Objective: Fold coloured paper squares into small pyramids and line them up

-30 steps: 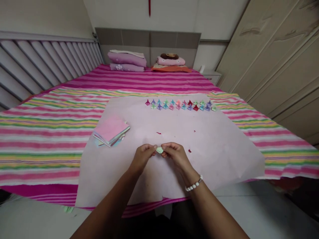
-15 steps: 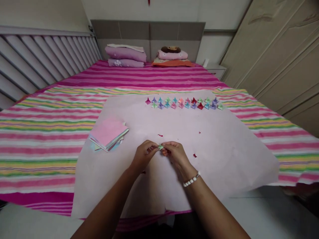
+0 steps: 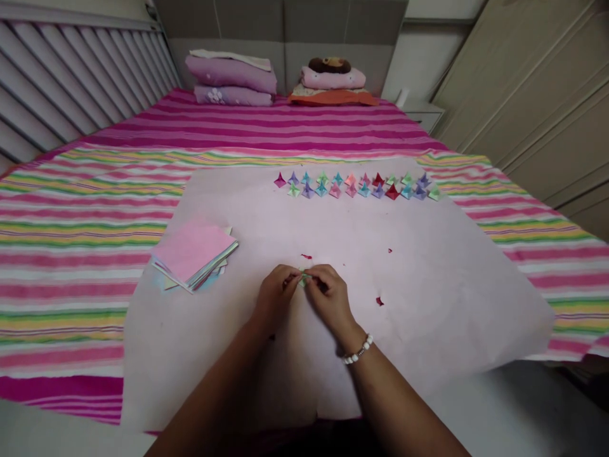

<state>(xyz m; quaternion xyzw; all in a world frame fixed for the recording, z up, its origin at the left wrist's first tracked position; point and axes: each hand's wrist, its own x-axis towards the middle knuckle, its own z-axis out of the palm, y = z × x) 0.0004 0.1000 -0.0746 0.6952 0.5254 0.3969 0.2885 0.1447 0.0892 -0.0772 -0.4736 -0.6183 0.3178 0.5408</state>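
Between my two hands is a small piece of folded green paper (image 3: 302, 278), pinched from both sides above the large pale sheet. My left hand (image 3: 278, 291) grips its left side between thumb and fingertips. From the right, my right hand (image 3: 329, 293) pinches it with thumb and forefinger; a white bead bracelet (image 3: 358, 350) circles that wrist. The fingers cover much of the paper, so its exact fold is hidden. Just beyond the hands lies a thin red paper scrap (image 3: 306, 256).
Two rows of small folded paper stars (image 3: 351, 190) in several colours stand along the far side of the pale sheet (image 3: 457, 266). A stack of square paper (image 3: 195, 251), pink on top, lies at left. More red scraps (image 3: 379, 301) lie at right. Striped bedding (image 3: 71, 254) surrounds the sheet.
My hands have drawn closer together, the right one's fingers now bent over the green paper. The paper has turned in my grip. The camera view has tilted down slightly.
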